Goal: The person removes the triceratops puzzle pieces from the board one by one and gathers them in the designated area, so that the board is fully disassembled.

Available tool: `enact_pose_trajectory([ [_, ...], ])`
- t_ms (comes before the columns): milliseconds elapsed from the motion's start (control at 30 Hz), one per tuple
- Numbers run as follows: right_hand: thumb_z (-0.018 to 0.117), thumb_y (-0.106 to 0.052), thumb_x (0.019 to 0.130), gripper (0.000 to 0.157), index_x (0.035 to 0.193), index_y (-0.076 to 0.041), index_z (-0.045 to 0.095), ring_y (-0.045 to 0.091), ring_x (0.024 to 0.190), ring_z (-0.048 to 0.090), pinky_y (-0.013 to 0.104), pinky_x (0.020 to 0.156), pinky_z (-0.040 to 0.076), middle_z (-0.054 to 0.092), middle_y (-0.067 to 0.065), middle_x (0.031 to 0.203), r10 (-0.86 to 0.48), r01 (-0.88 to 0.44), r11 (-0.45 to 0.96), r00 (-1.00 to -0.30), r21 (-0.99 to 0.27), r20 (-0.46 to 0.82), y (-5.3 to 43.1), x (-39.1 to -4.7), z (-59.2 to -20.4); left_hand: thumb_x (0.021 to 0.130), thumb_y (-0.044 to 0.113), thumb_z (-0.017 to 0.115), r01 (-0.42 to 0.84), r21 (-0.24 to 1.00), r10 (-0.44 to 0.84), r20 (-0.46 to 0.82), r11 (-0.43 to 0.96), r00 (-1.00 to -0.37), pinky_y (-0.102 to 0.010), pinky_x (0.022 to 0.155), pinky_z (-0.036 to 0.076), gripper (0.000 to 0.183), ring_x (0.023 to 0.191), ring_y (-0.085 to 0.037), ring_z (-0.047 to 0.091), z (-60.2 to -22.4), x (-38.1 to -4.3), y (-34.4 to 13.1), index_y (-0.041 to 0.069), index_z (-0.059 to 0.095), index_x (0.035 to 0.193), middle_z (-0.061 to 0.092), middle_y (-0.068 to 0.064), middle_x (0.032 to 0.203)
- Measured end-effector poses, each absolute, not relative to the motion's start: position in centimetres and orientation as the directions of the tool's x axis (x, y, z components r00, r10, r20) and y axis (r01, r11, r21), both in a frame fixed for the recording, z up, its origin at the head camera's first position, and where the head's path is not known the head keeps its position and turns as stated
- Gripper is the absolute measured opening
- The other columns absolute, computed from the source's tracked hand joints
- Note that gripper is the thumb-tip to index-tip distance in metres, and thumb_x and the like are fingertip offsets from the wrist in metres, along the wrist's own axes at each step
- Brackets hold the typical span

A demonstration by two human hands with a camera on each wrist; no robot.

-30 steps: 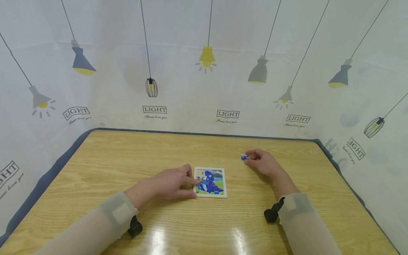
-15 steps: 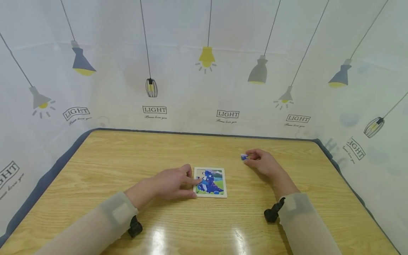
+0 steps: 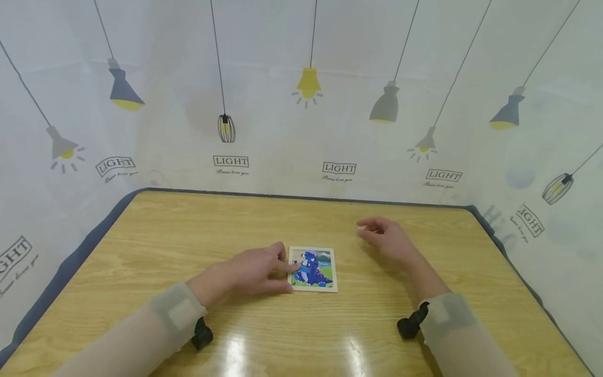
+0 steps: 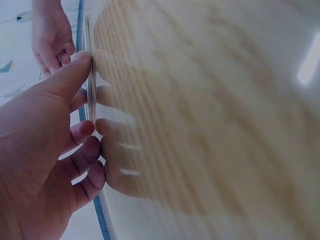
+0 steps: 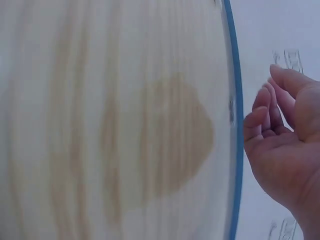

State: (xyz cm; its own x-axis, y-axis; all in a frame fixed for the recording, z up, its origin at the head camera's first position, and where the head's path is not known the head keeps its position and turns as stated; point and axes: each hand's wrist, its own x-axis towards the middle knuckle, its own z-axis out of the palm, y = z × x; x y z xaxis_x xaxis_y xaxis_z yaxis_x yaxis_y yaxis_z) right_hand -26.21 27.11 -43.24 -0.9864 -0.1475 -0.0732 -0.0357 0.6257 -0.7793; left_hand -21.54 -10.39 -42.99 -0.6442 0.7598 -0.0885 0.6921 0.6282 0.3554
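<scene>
We judge the square white-framed blue-dinosaur puzzle (image 3: 316,274) mostly filled, its pale upper-left likely left; left hand (image 3: 258,270) presses it, thumb and forefinger apart; right of it, right hand (image 3: 390,242) pinches 1 small white-looking piece (image 3: 361,229).

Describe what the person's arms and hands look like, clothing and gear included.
Both the left hand and right hand are bare, with no gloves. The left sleeve and right sleeve are long and pale beige, each with a greyish cuff band carrying a lighter patch. A small black device sits at the left wrist and another at the right.
</scene>
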Motion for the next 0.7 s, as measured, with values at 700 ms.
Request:
enact_pose_trajectory([
  [700,0.082,-0.019,0.1,0.033,0.132,-0.024,0.076,0.021,0.101,0.06,0.037,0.093,0.049,0.069,0.002,0.111,-0.512,-0.201,0.633,-0.833,-0.747,-0.209,18.2,-25.5,-42.9,0.104,0.059,0.07,0.684,0.388,0.761,-0.077,0.618,-0.644,-0.025,0.069,0.043,0.059,0.081,-0.008,0.048,-43.1,-21.9,-10.4,0.029,0.063,0.154,0.049,0.003,0.114],
])
